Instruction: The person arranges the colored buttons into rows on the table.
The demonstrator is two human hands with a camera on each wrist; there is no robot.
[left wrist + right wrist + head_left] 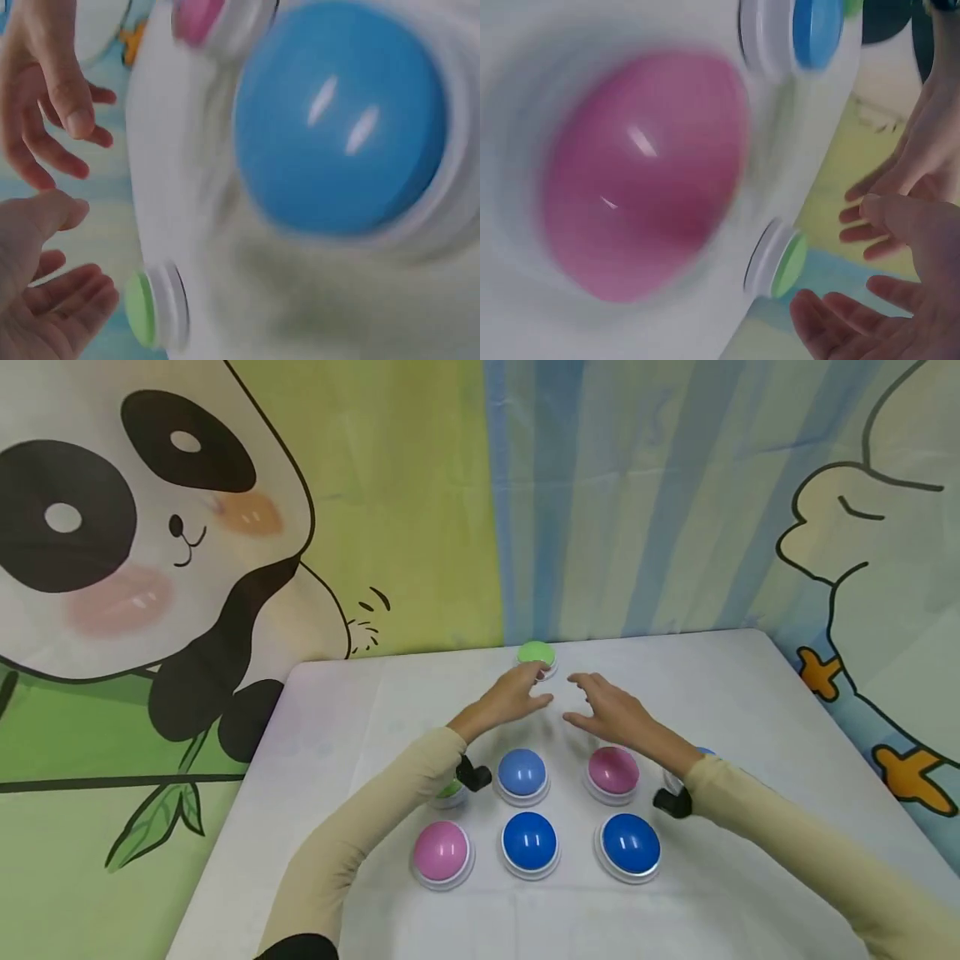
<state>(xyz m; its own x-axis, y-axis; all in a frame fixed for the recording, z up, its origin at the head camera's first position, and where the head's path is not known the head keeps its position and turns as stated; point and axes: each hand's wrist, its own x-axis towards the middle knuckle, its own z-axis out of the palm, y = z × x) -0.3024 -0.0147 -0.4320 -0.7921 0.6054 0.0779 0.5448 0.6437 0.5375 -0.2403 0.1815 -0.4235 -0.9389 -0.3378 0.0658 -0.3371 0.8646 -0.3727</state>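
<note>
Both hands reach over the far half of a white table, holding nothing. In the head view my left hand (513, 695) has relaxed fingers overlapping the front of a green push button (536, 652) at the back. To its right, my right hand (611, 712) is held with fingers loosely bent and thumb apart. Below the hands sit a lighter blue button (522, 772) and a dark pink button (613, 770). The left wrist view has the blue dome (341, 120) close up; the right wrist view has the pink dome (649, 176) close up.
Nearest on the table (720, 893) stand a pink button (441, 852) and two dark blue buttons (529, 842). Another green button (450, 790) is partly behind the left sleeve, and a further blue one (705, 751) behind the right wrist. A cartoon curtain (405, 510) hangs behind the table.
</note>
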